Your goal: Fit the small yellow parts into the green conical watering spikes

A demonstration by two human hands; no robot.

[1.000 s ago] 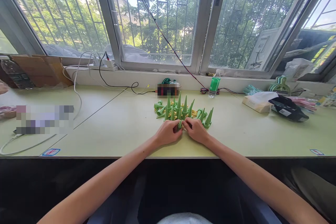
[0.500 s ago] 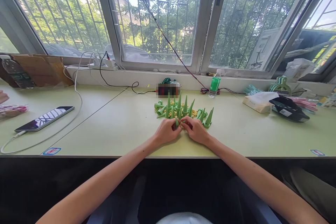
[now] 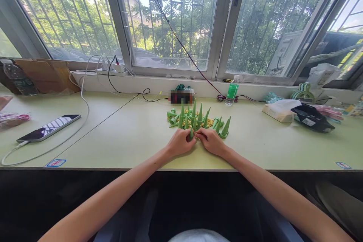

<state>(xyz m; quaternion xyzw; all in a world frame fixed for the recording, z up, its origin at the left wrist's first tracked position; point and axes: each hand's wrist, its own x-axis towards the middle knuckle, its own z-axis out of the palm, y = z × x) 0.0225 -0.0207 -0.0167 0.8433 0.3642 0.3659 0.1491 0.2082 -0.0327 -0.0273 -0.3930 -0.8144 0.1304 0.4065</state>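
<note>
A cluster of green cone-shaped plastic spikes [image 3: 198,118] stands and lies on the pale green table [image 3: 136,136], mixed with small yellow pieces [image 3: 209,121]. My left hand [image 3: 180,142] is closed around one green spike [image 3: 192,134] just in front of the cluster, its tip pointing up. My right hand [image 3: 210,140] is pinched against the same spot, fingertips touching the left hand's; what it pinches is hidden. Another spike [image 3: 225,128] stands just right of my right hand.
A phone [image 3: 48,127] on a white cable lies at the left. A green bottle [image 3: 231,92] stands by the window sill, with a power strip [image 3: 112,70] and black cable. A tissue pack [image 3: 279,109] and black bag [image 3: 312,118] lie at the right.
Both hands stay together at the front of the cluster. The held spike has turned from low between the hands to more upright in my left hand.
</note>
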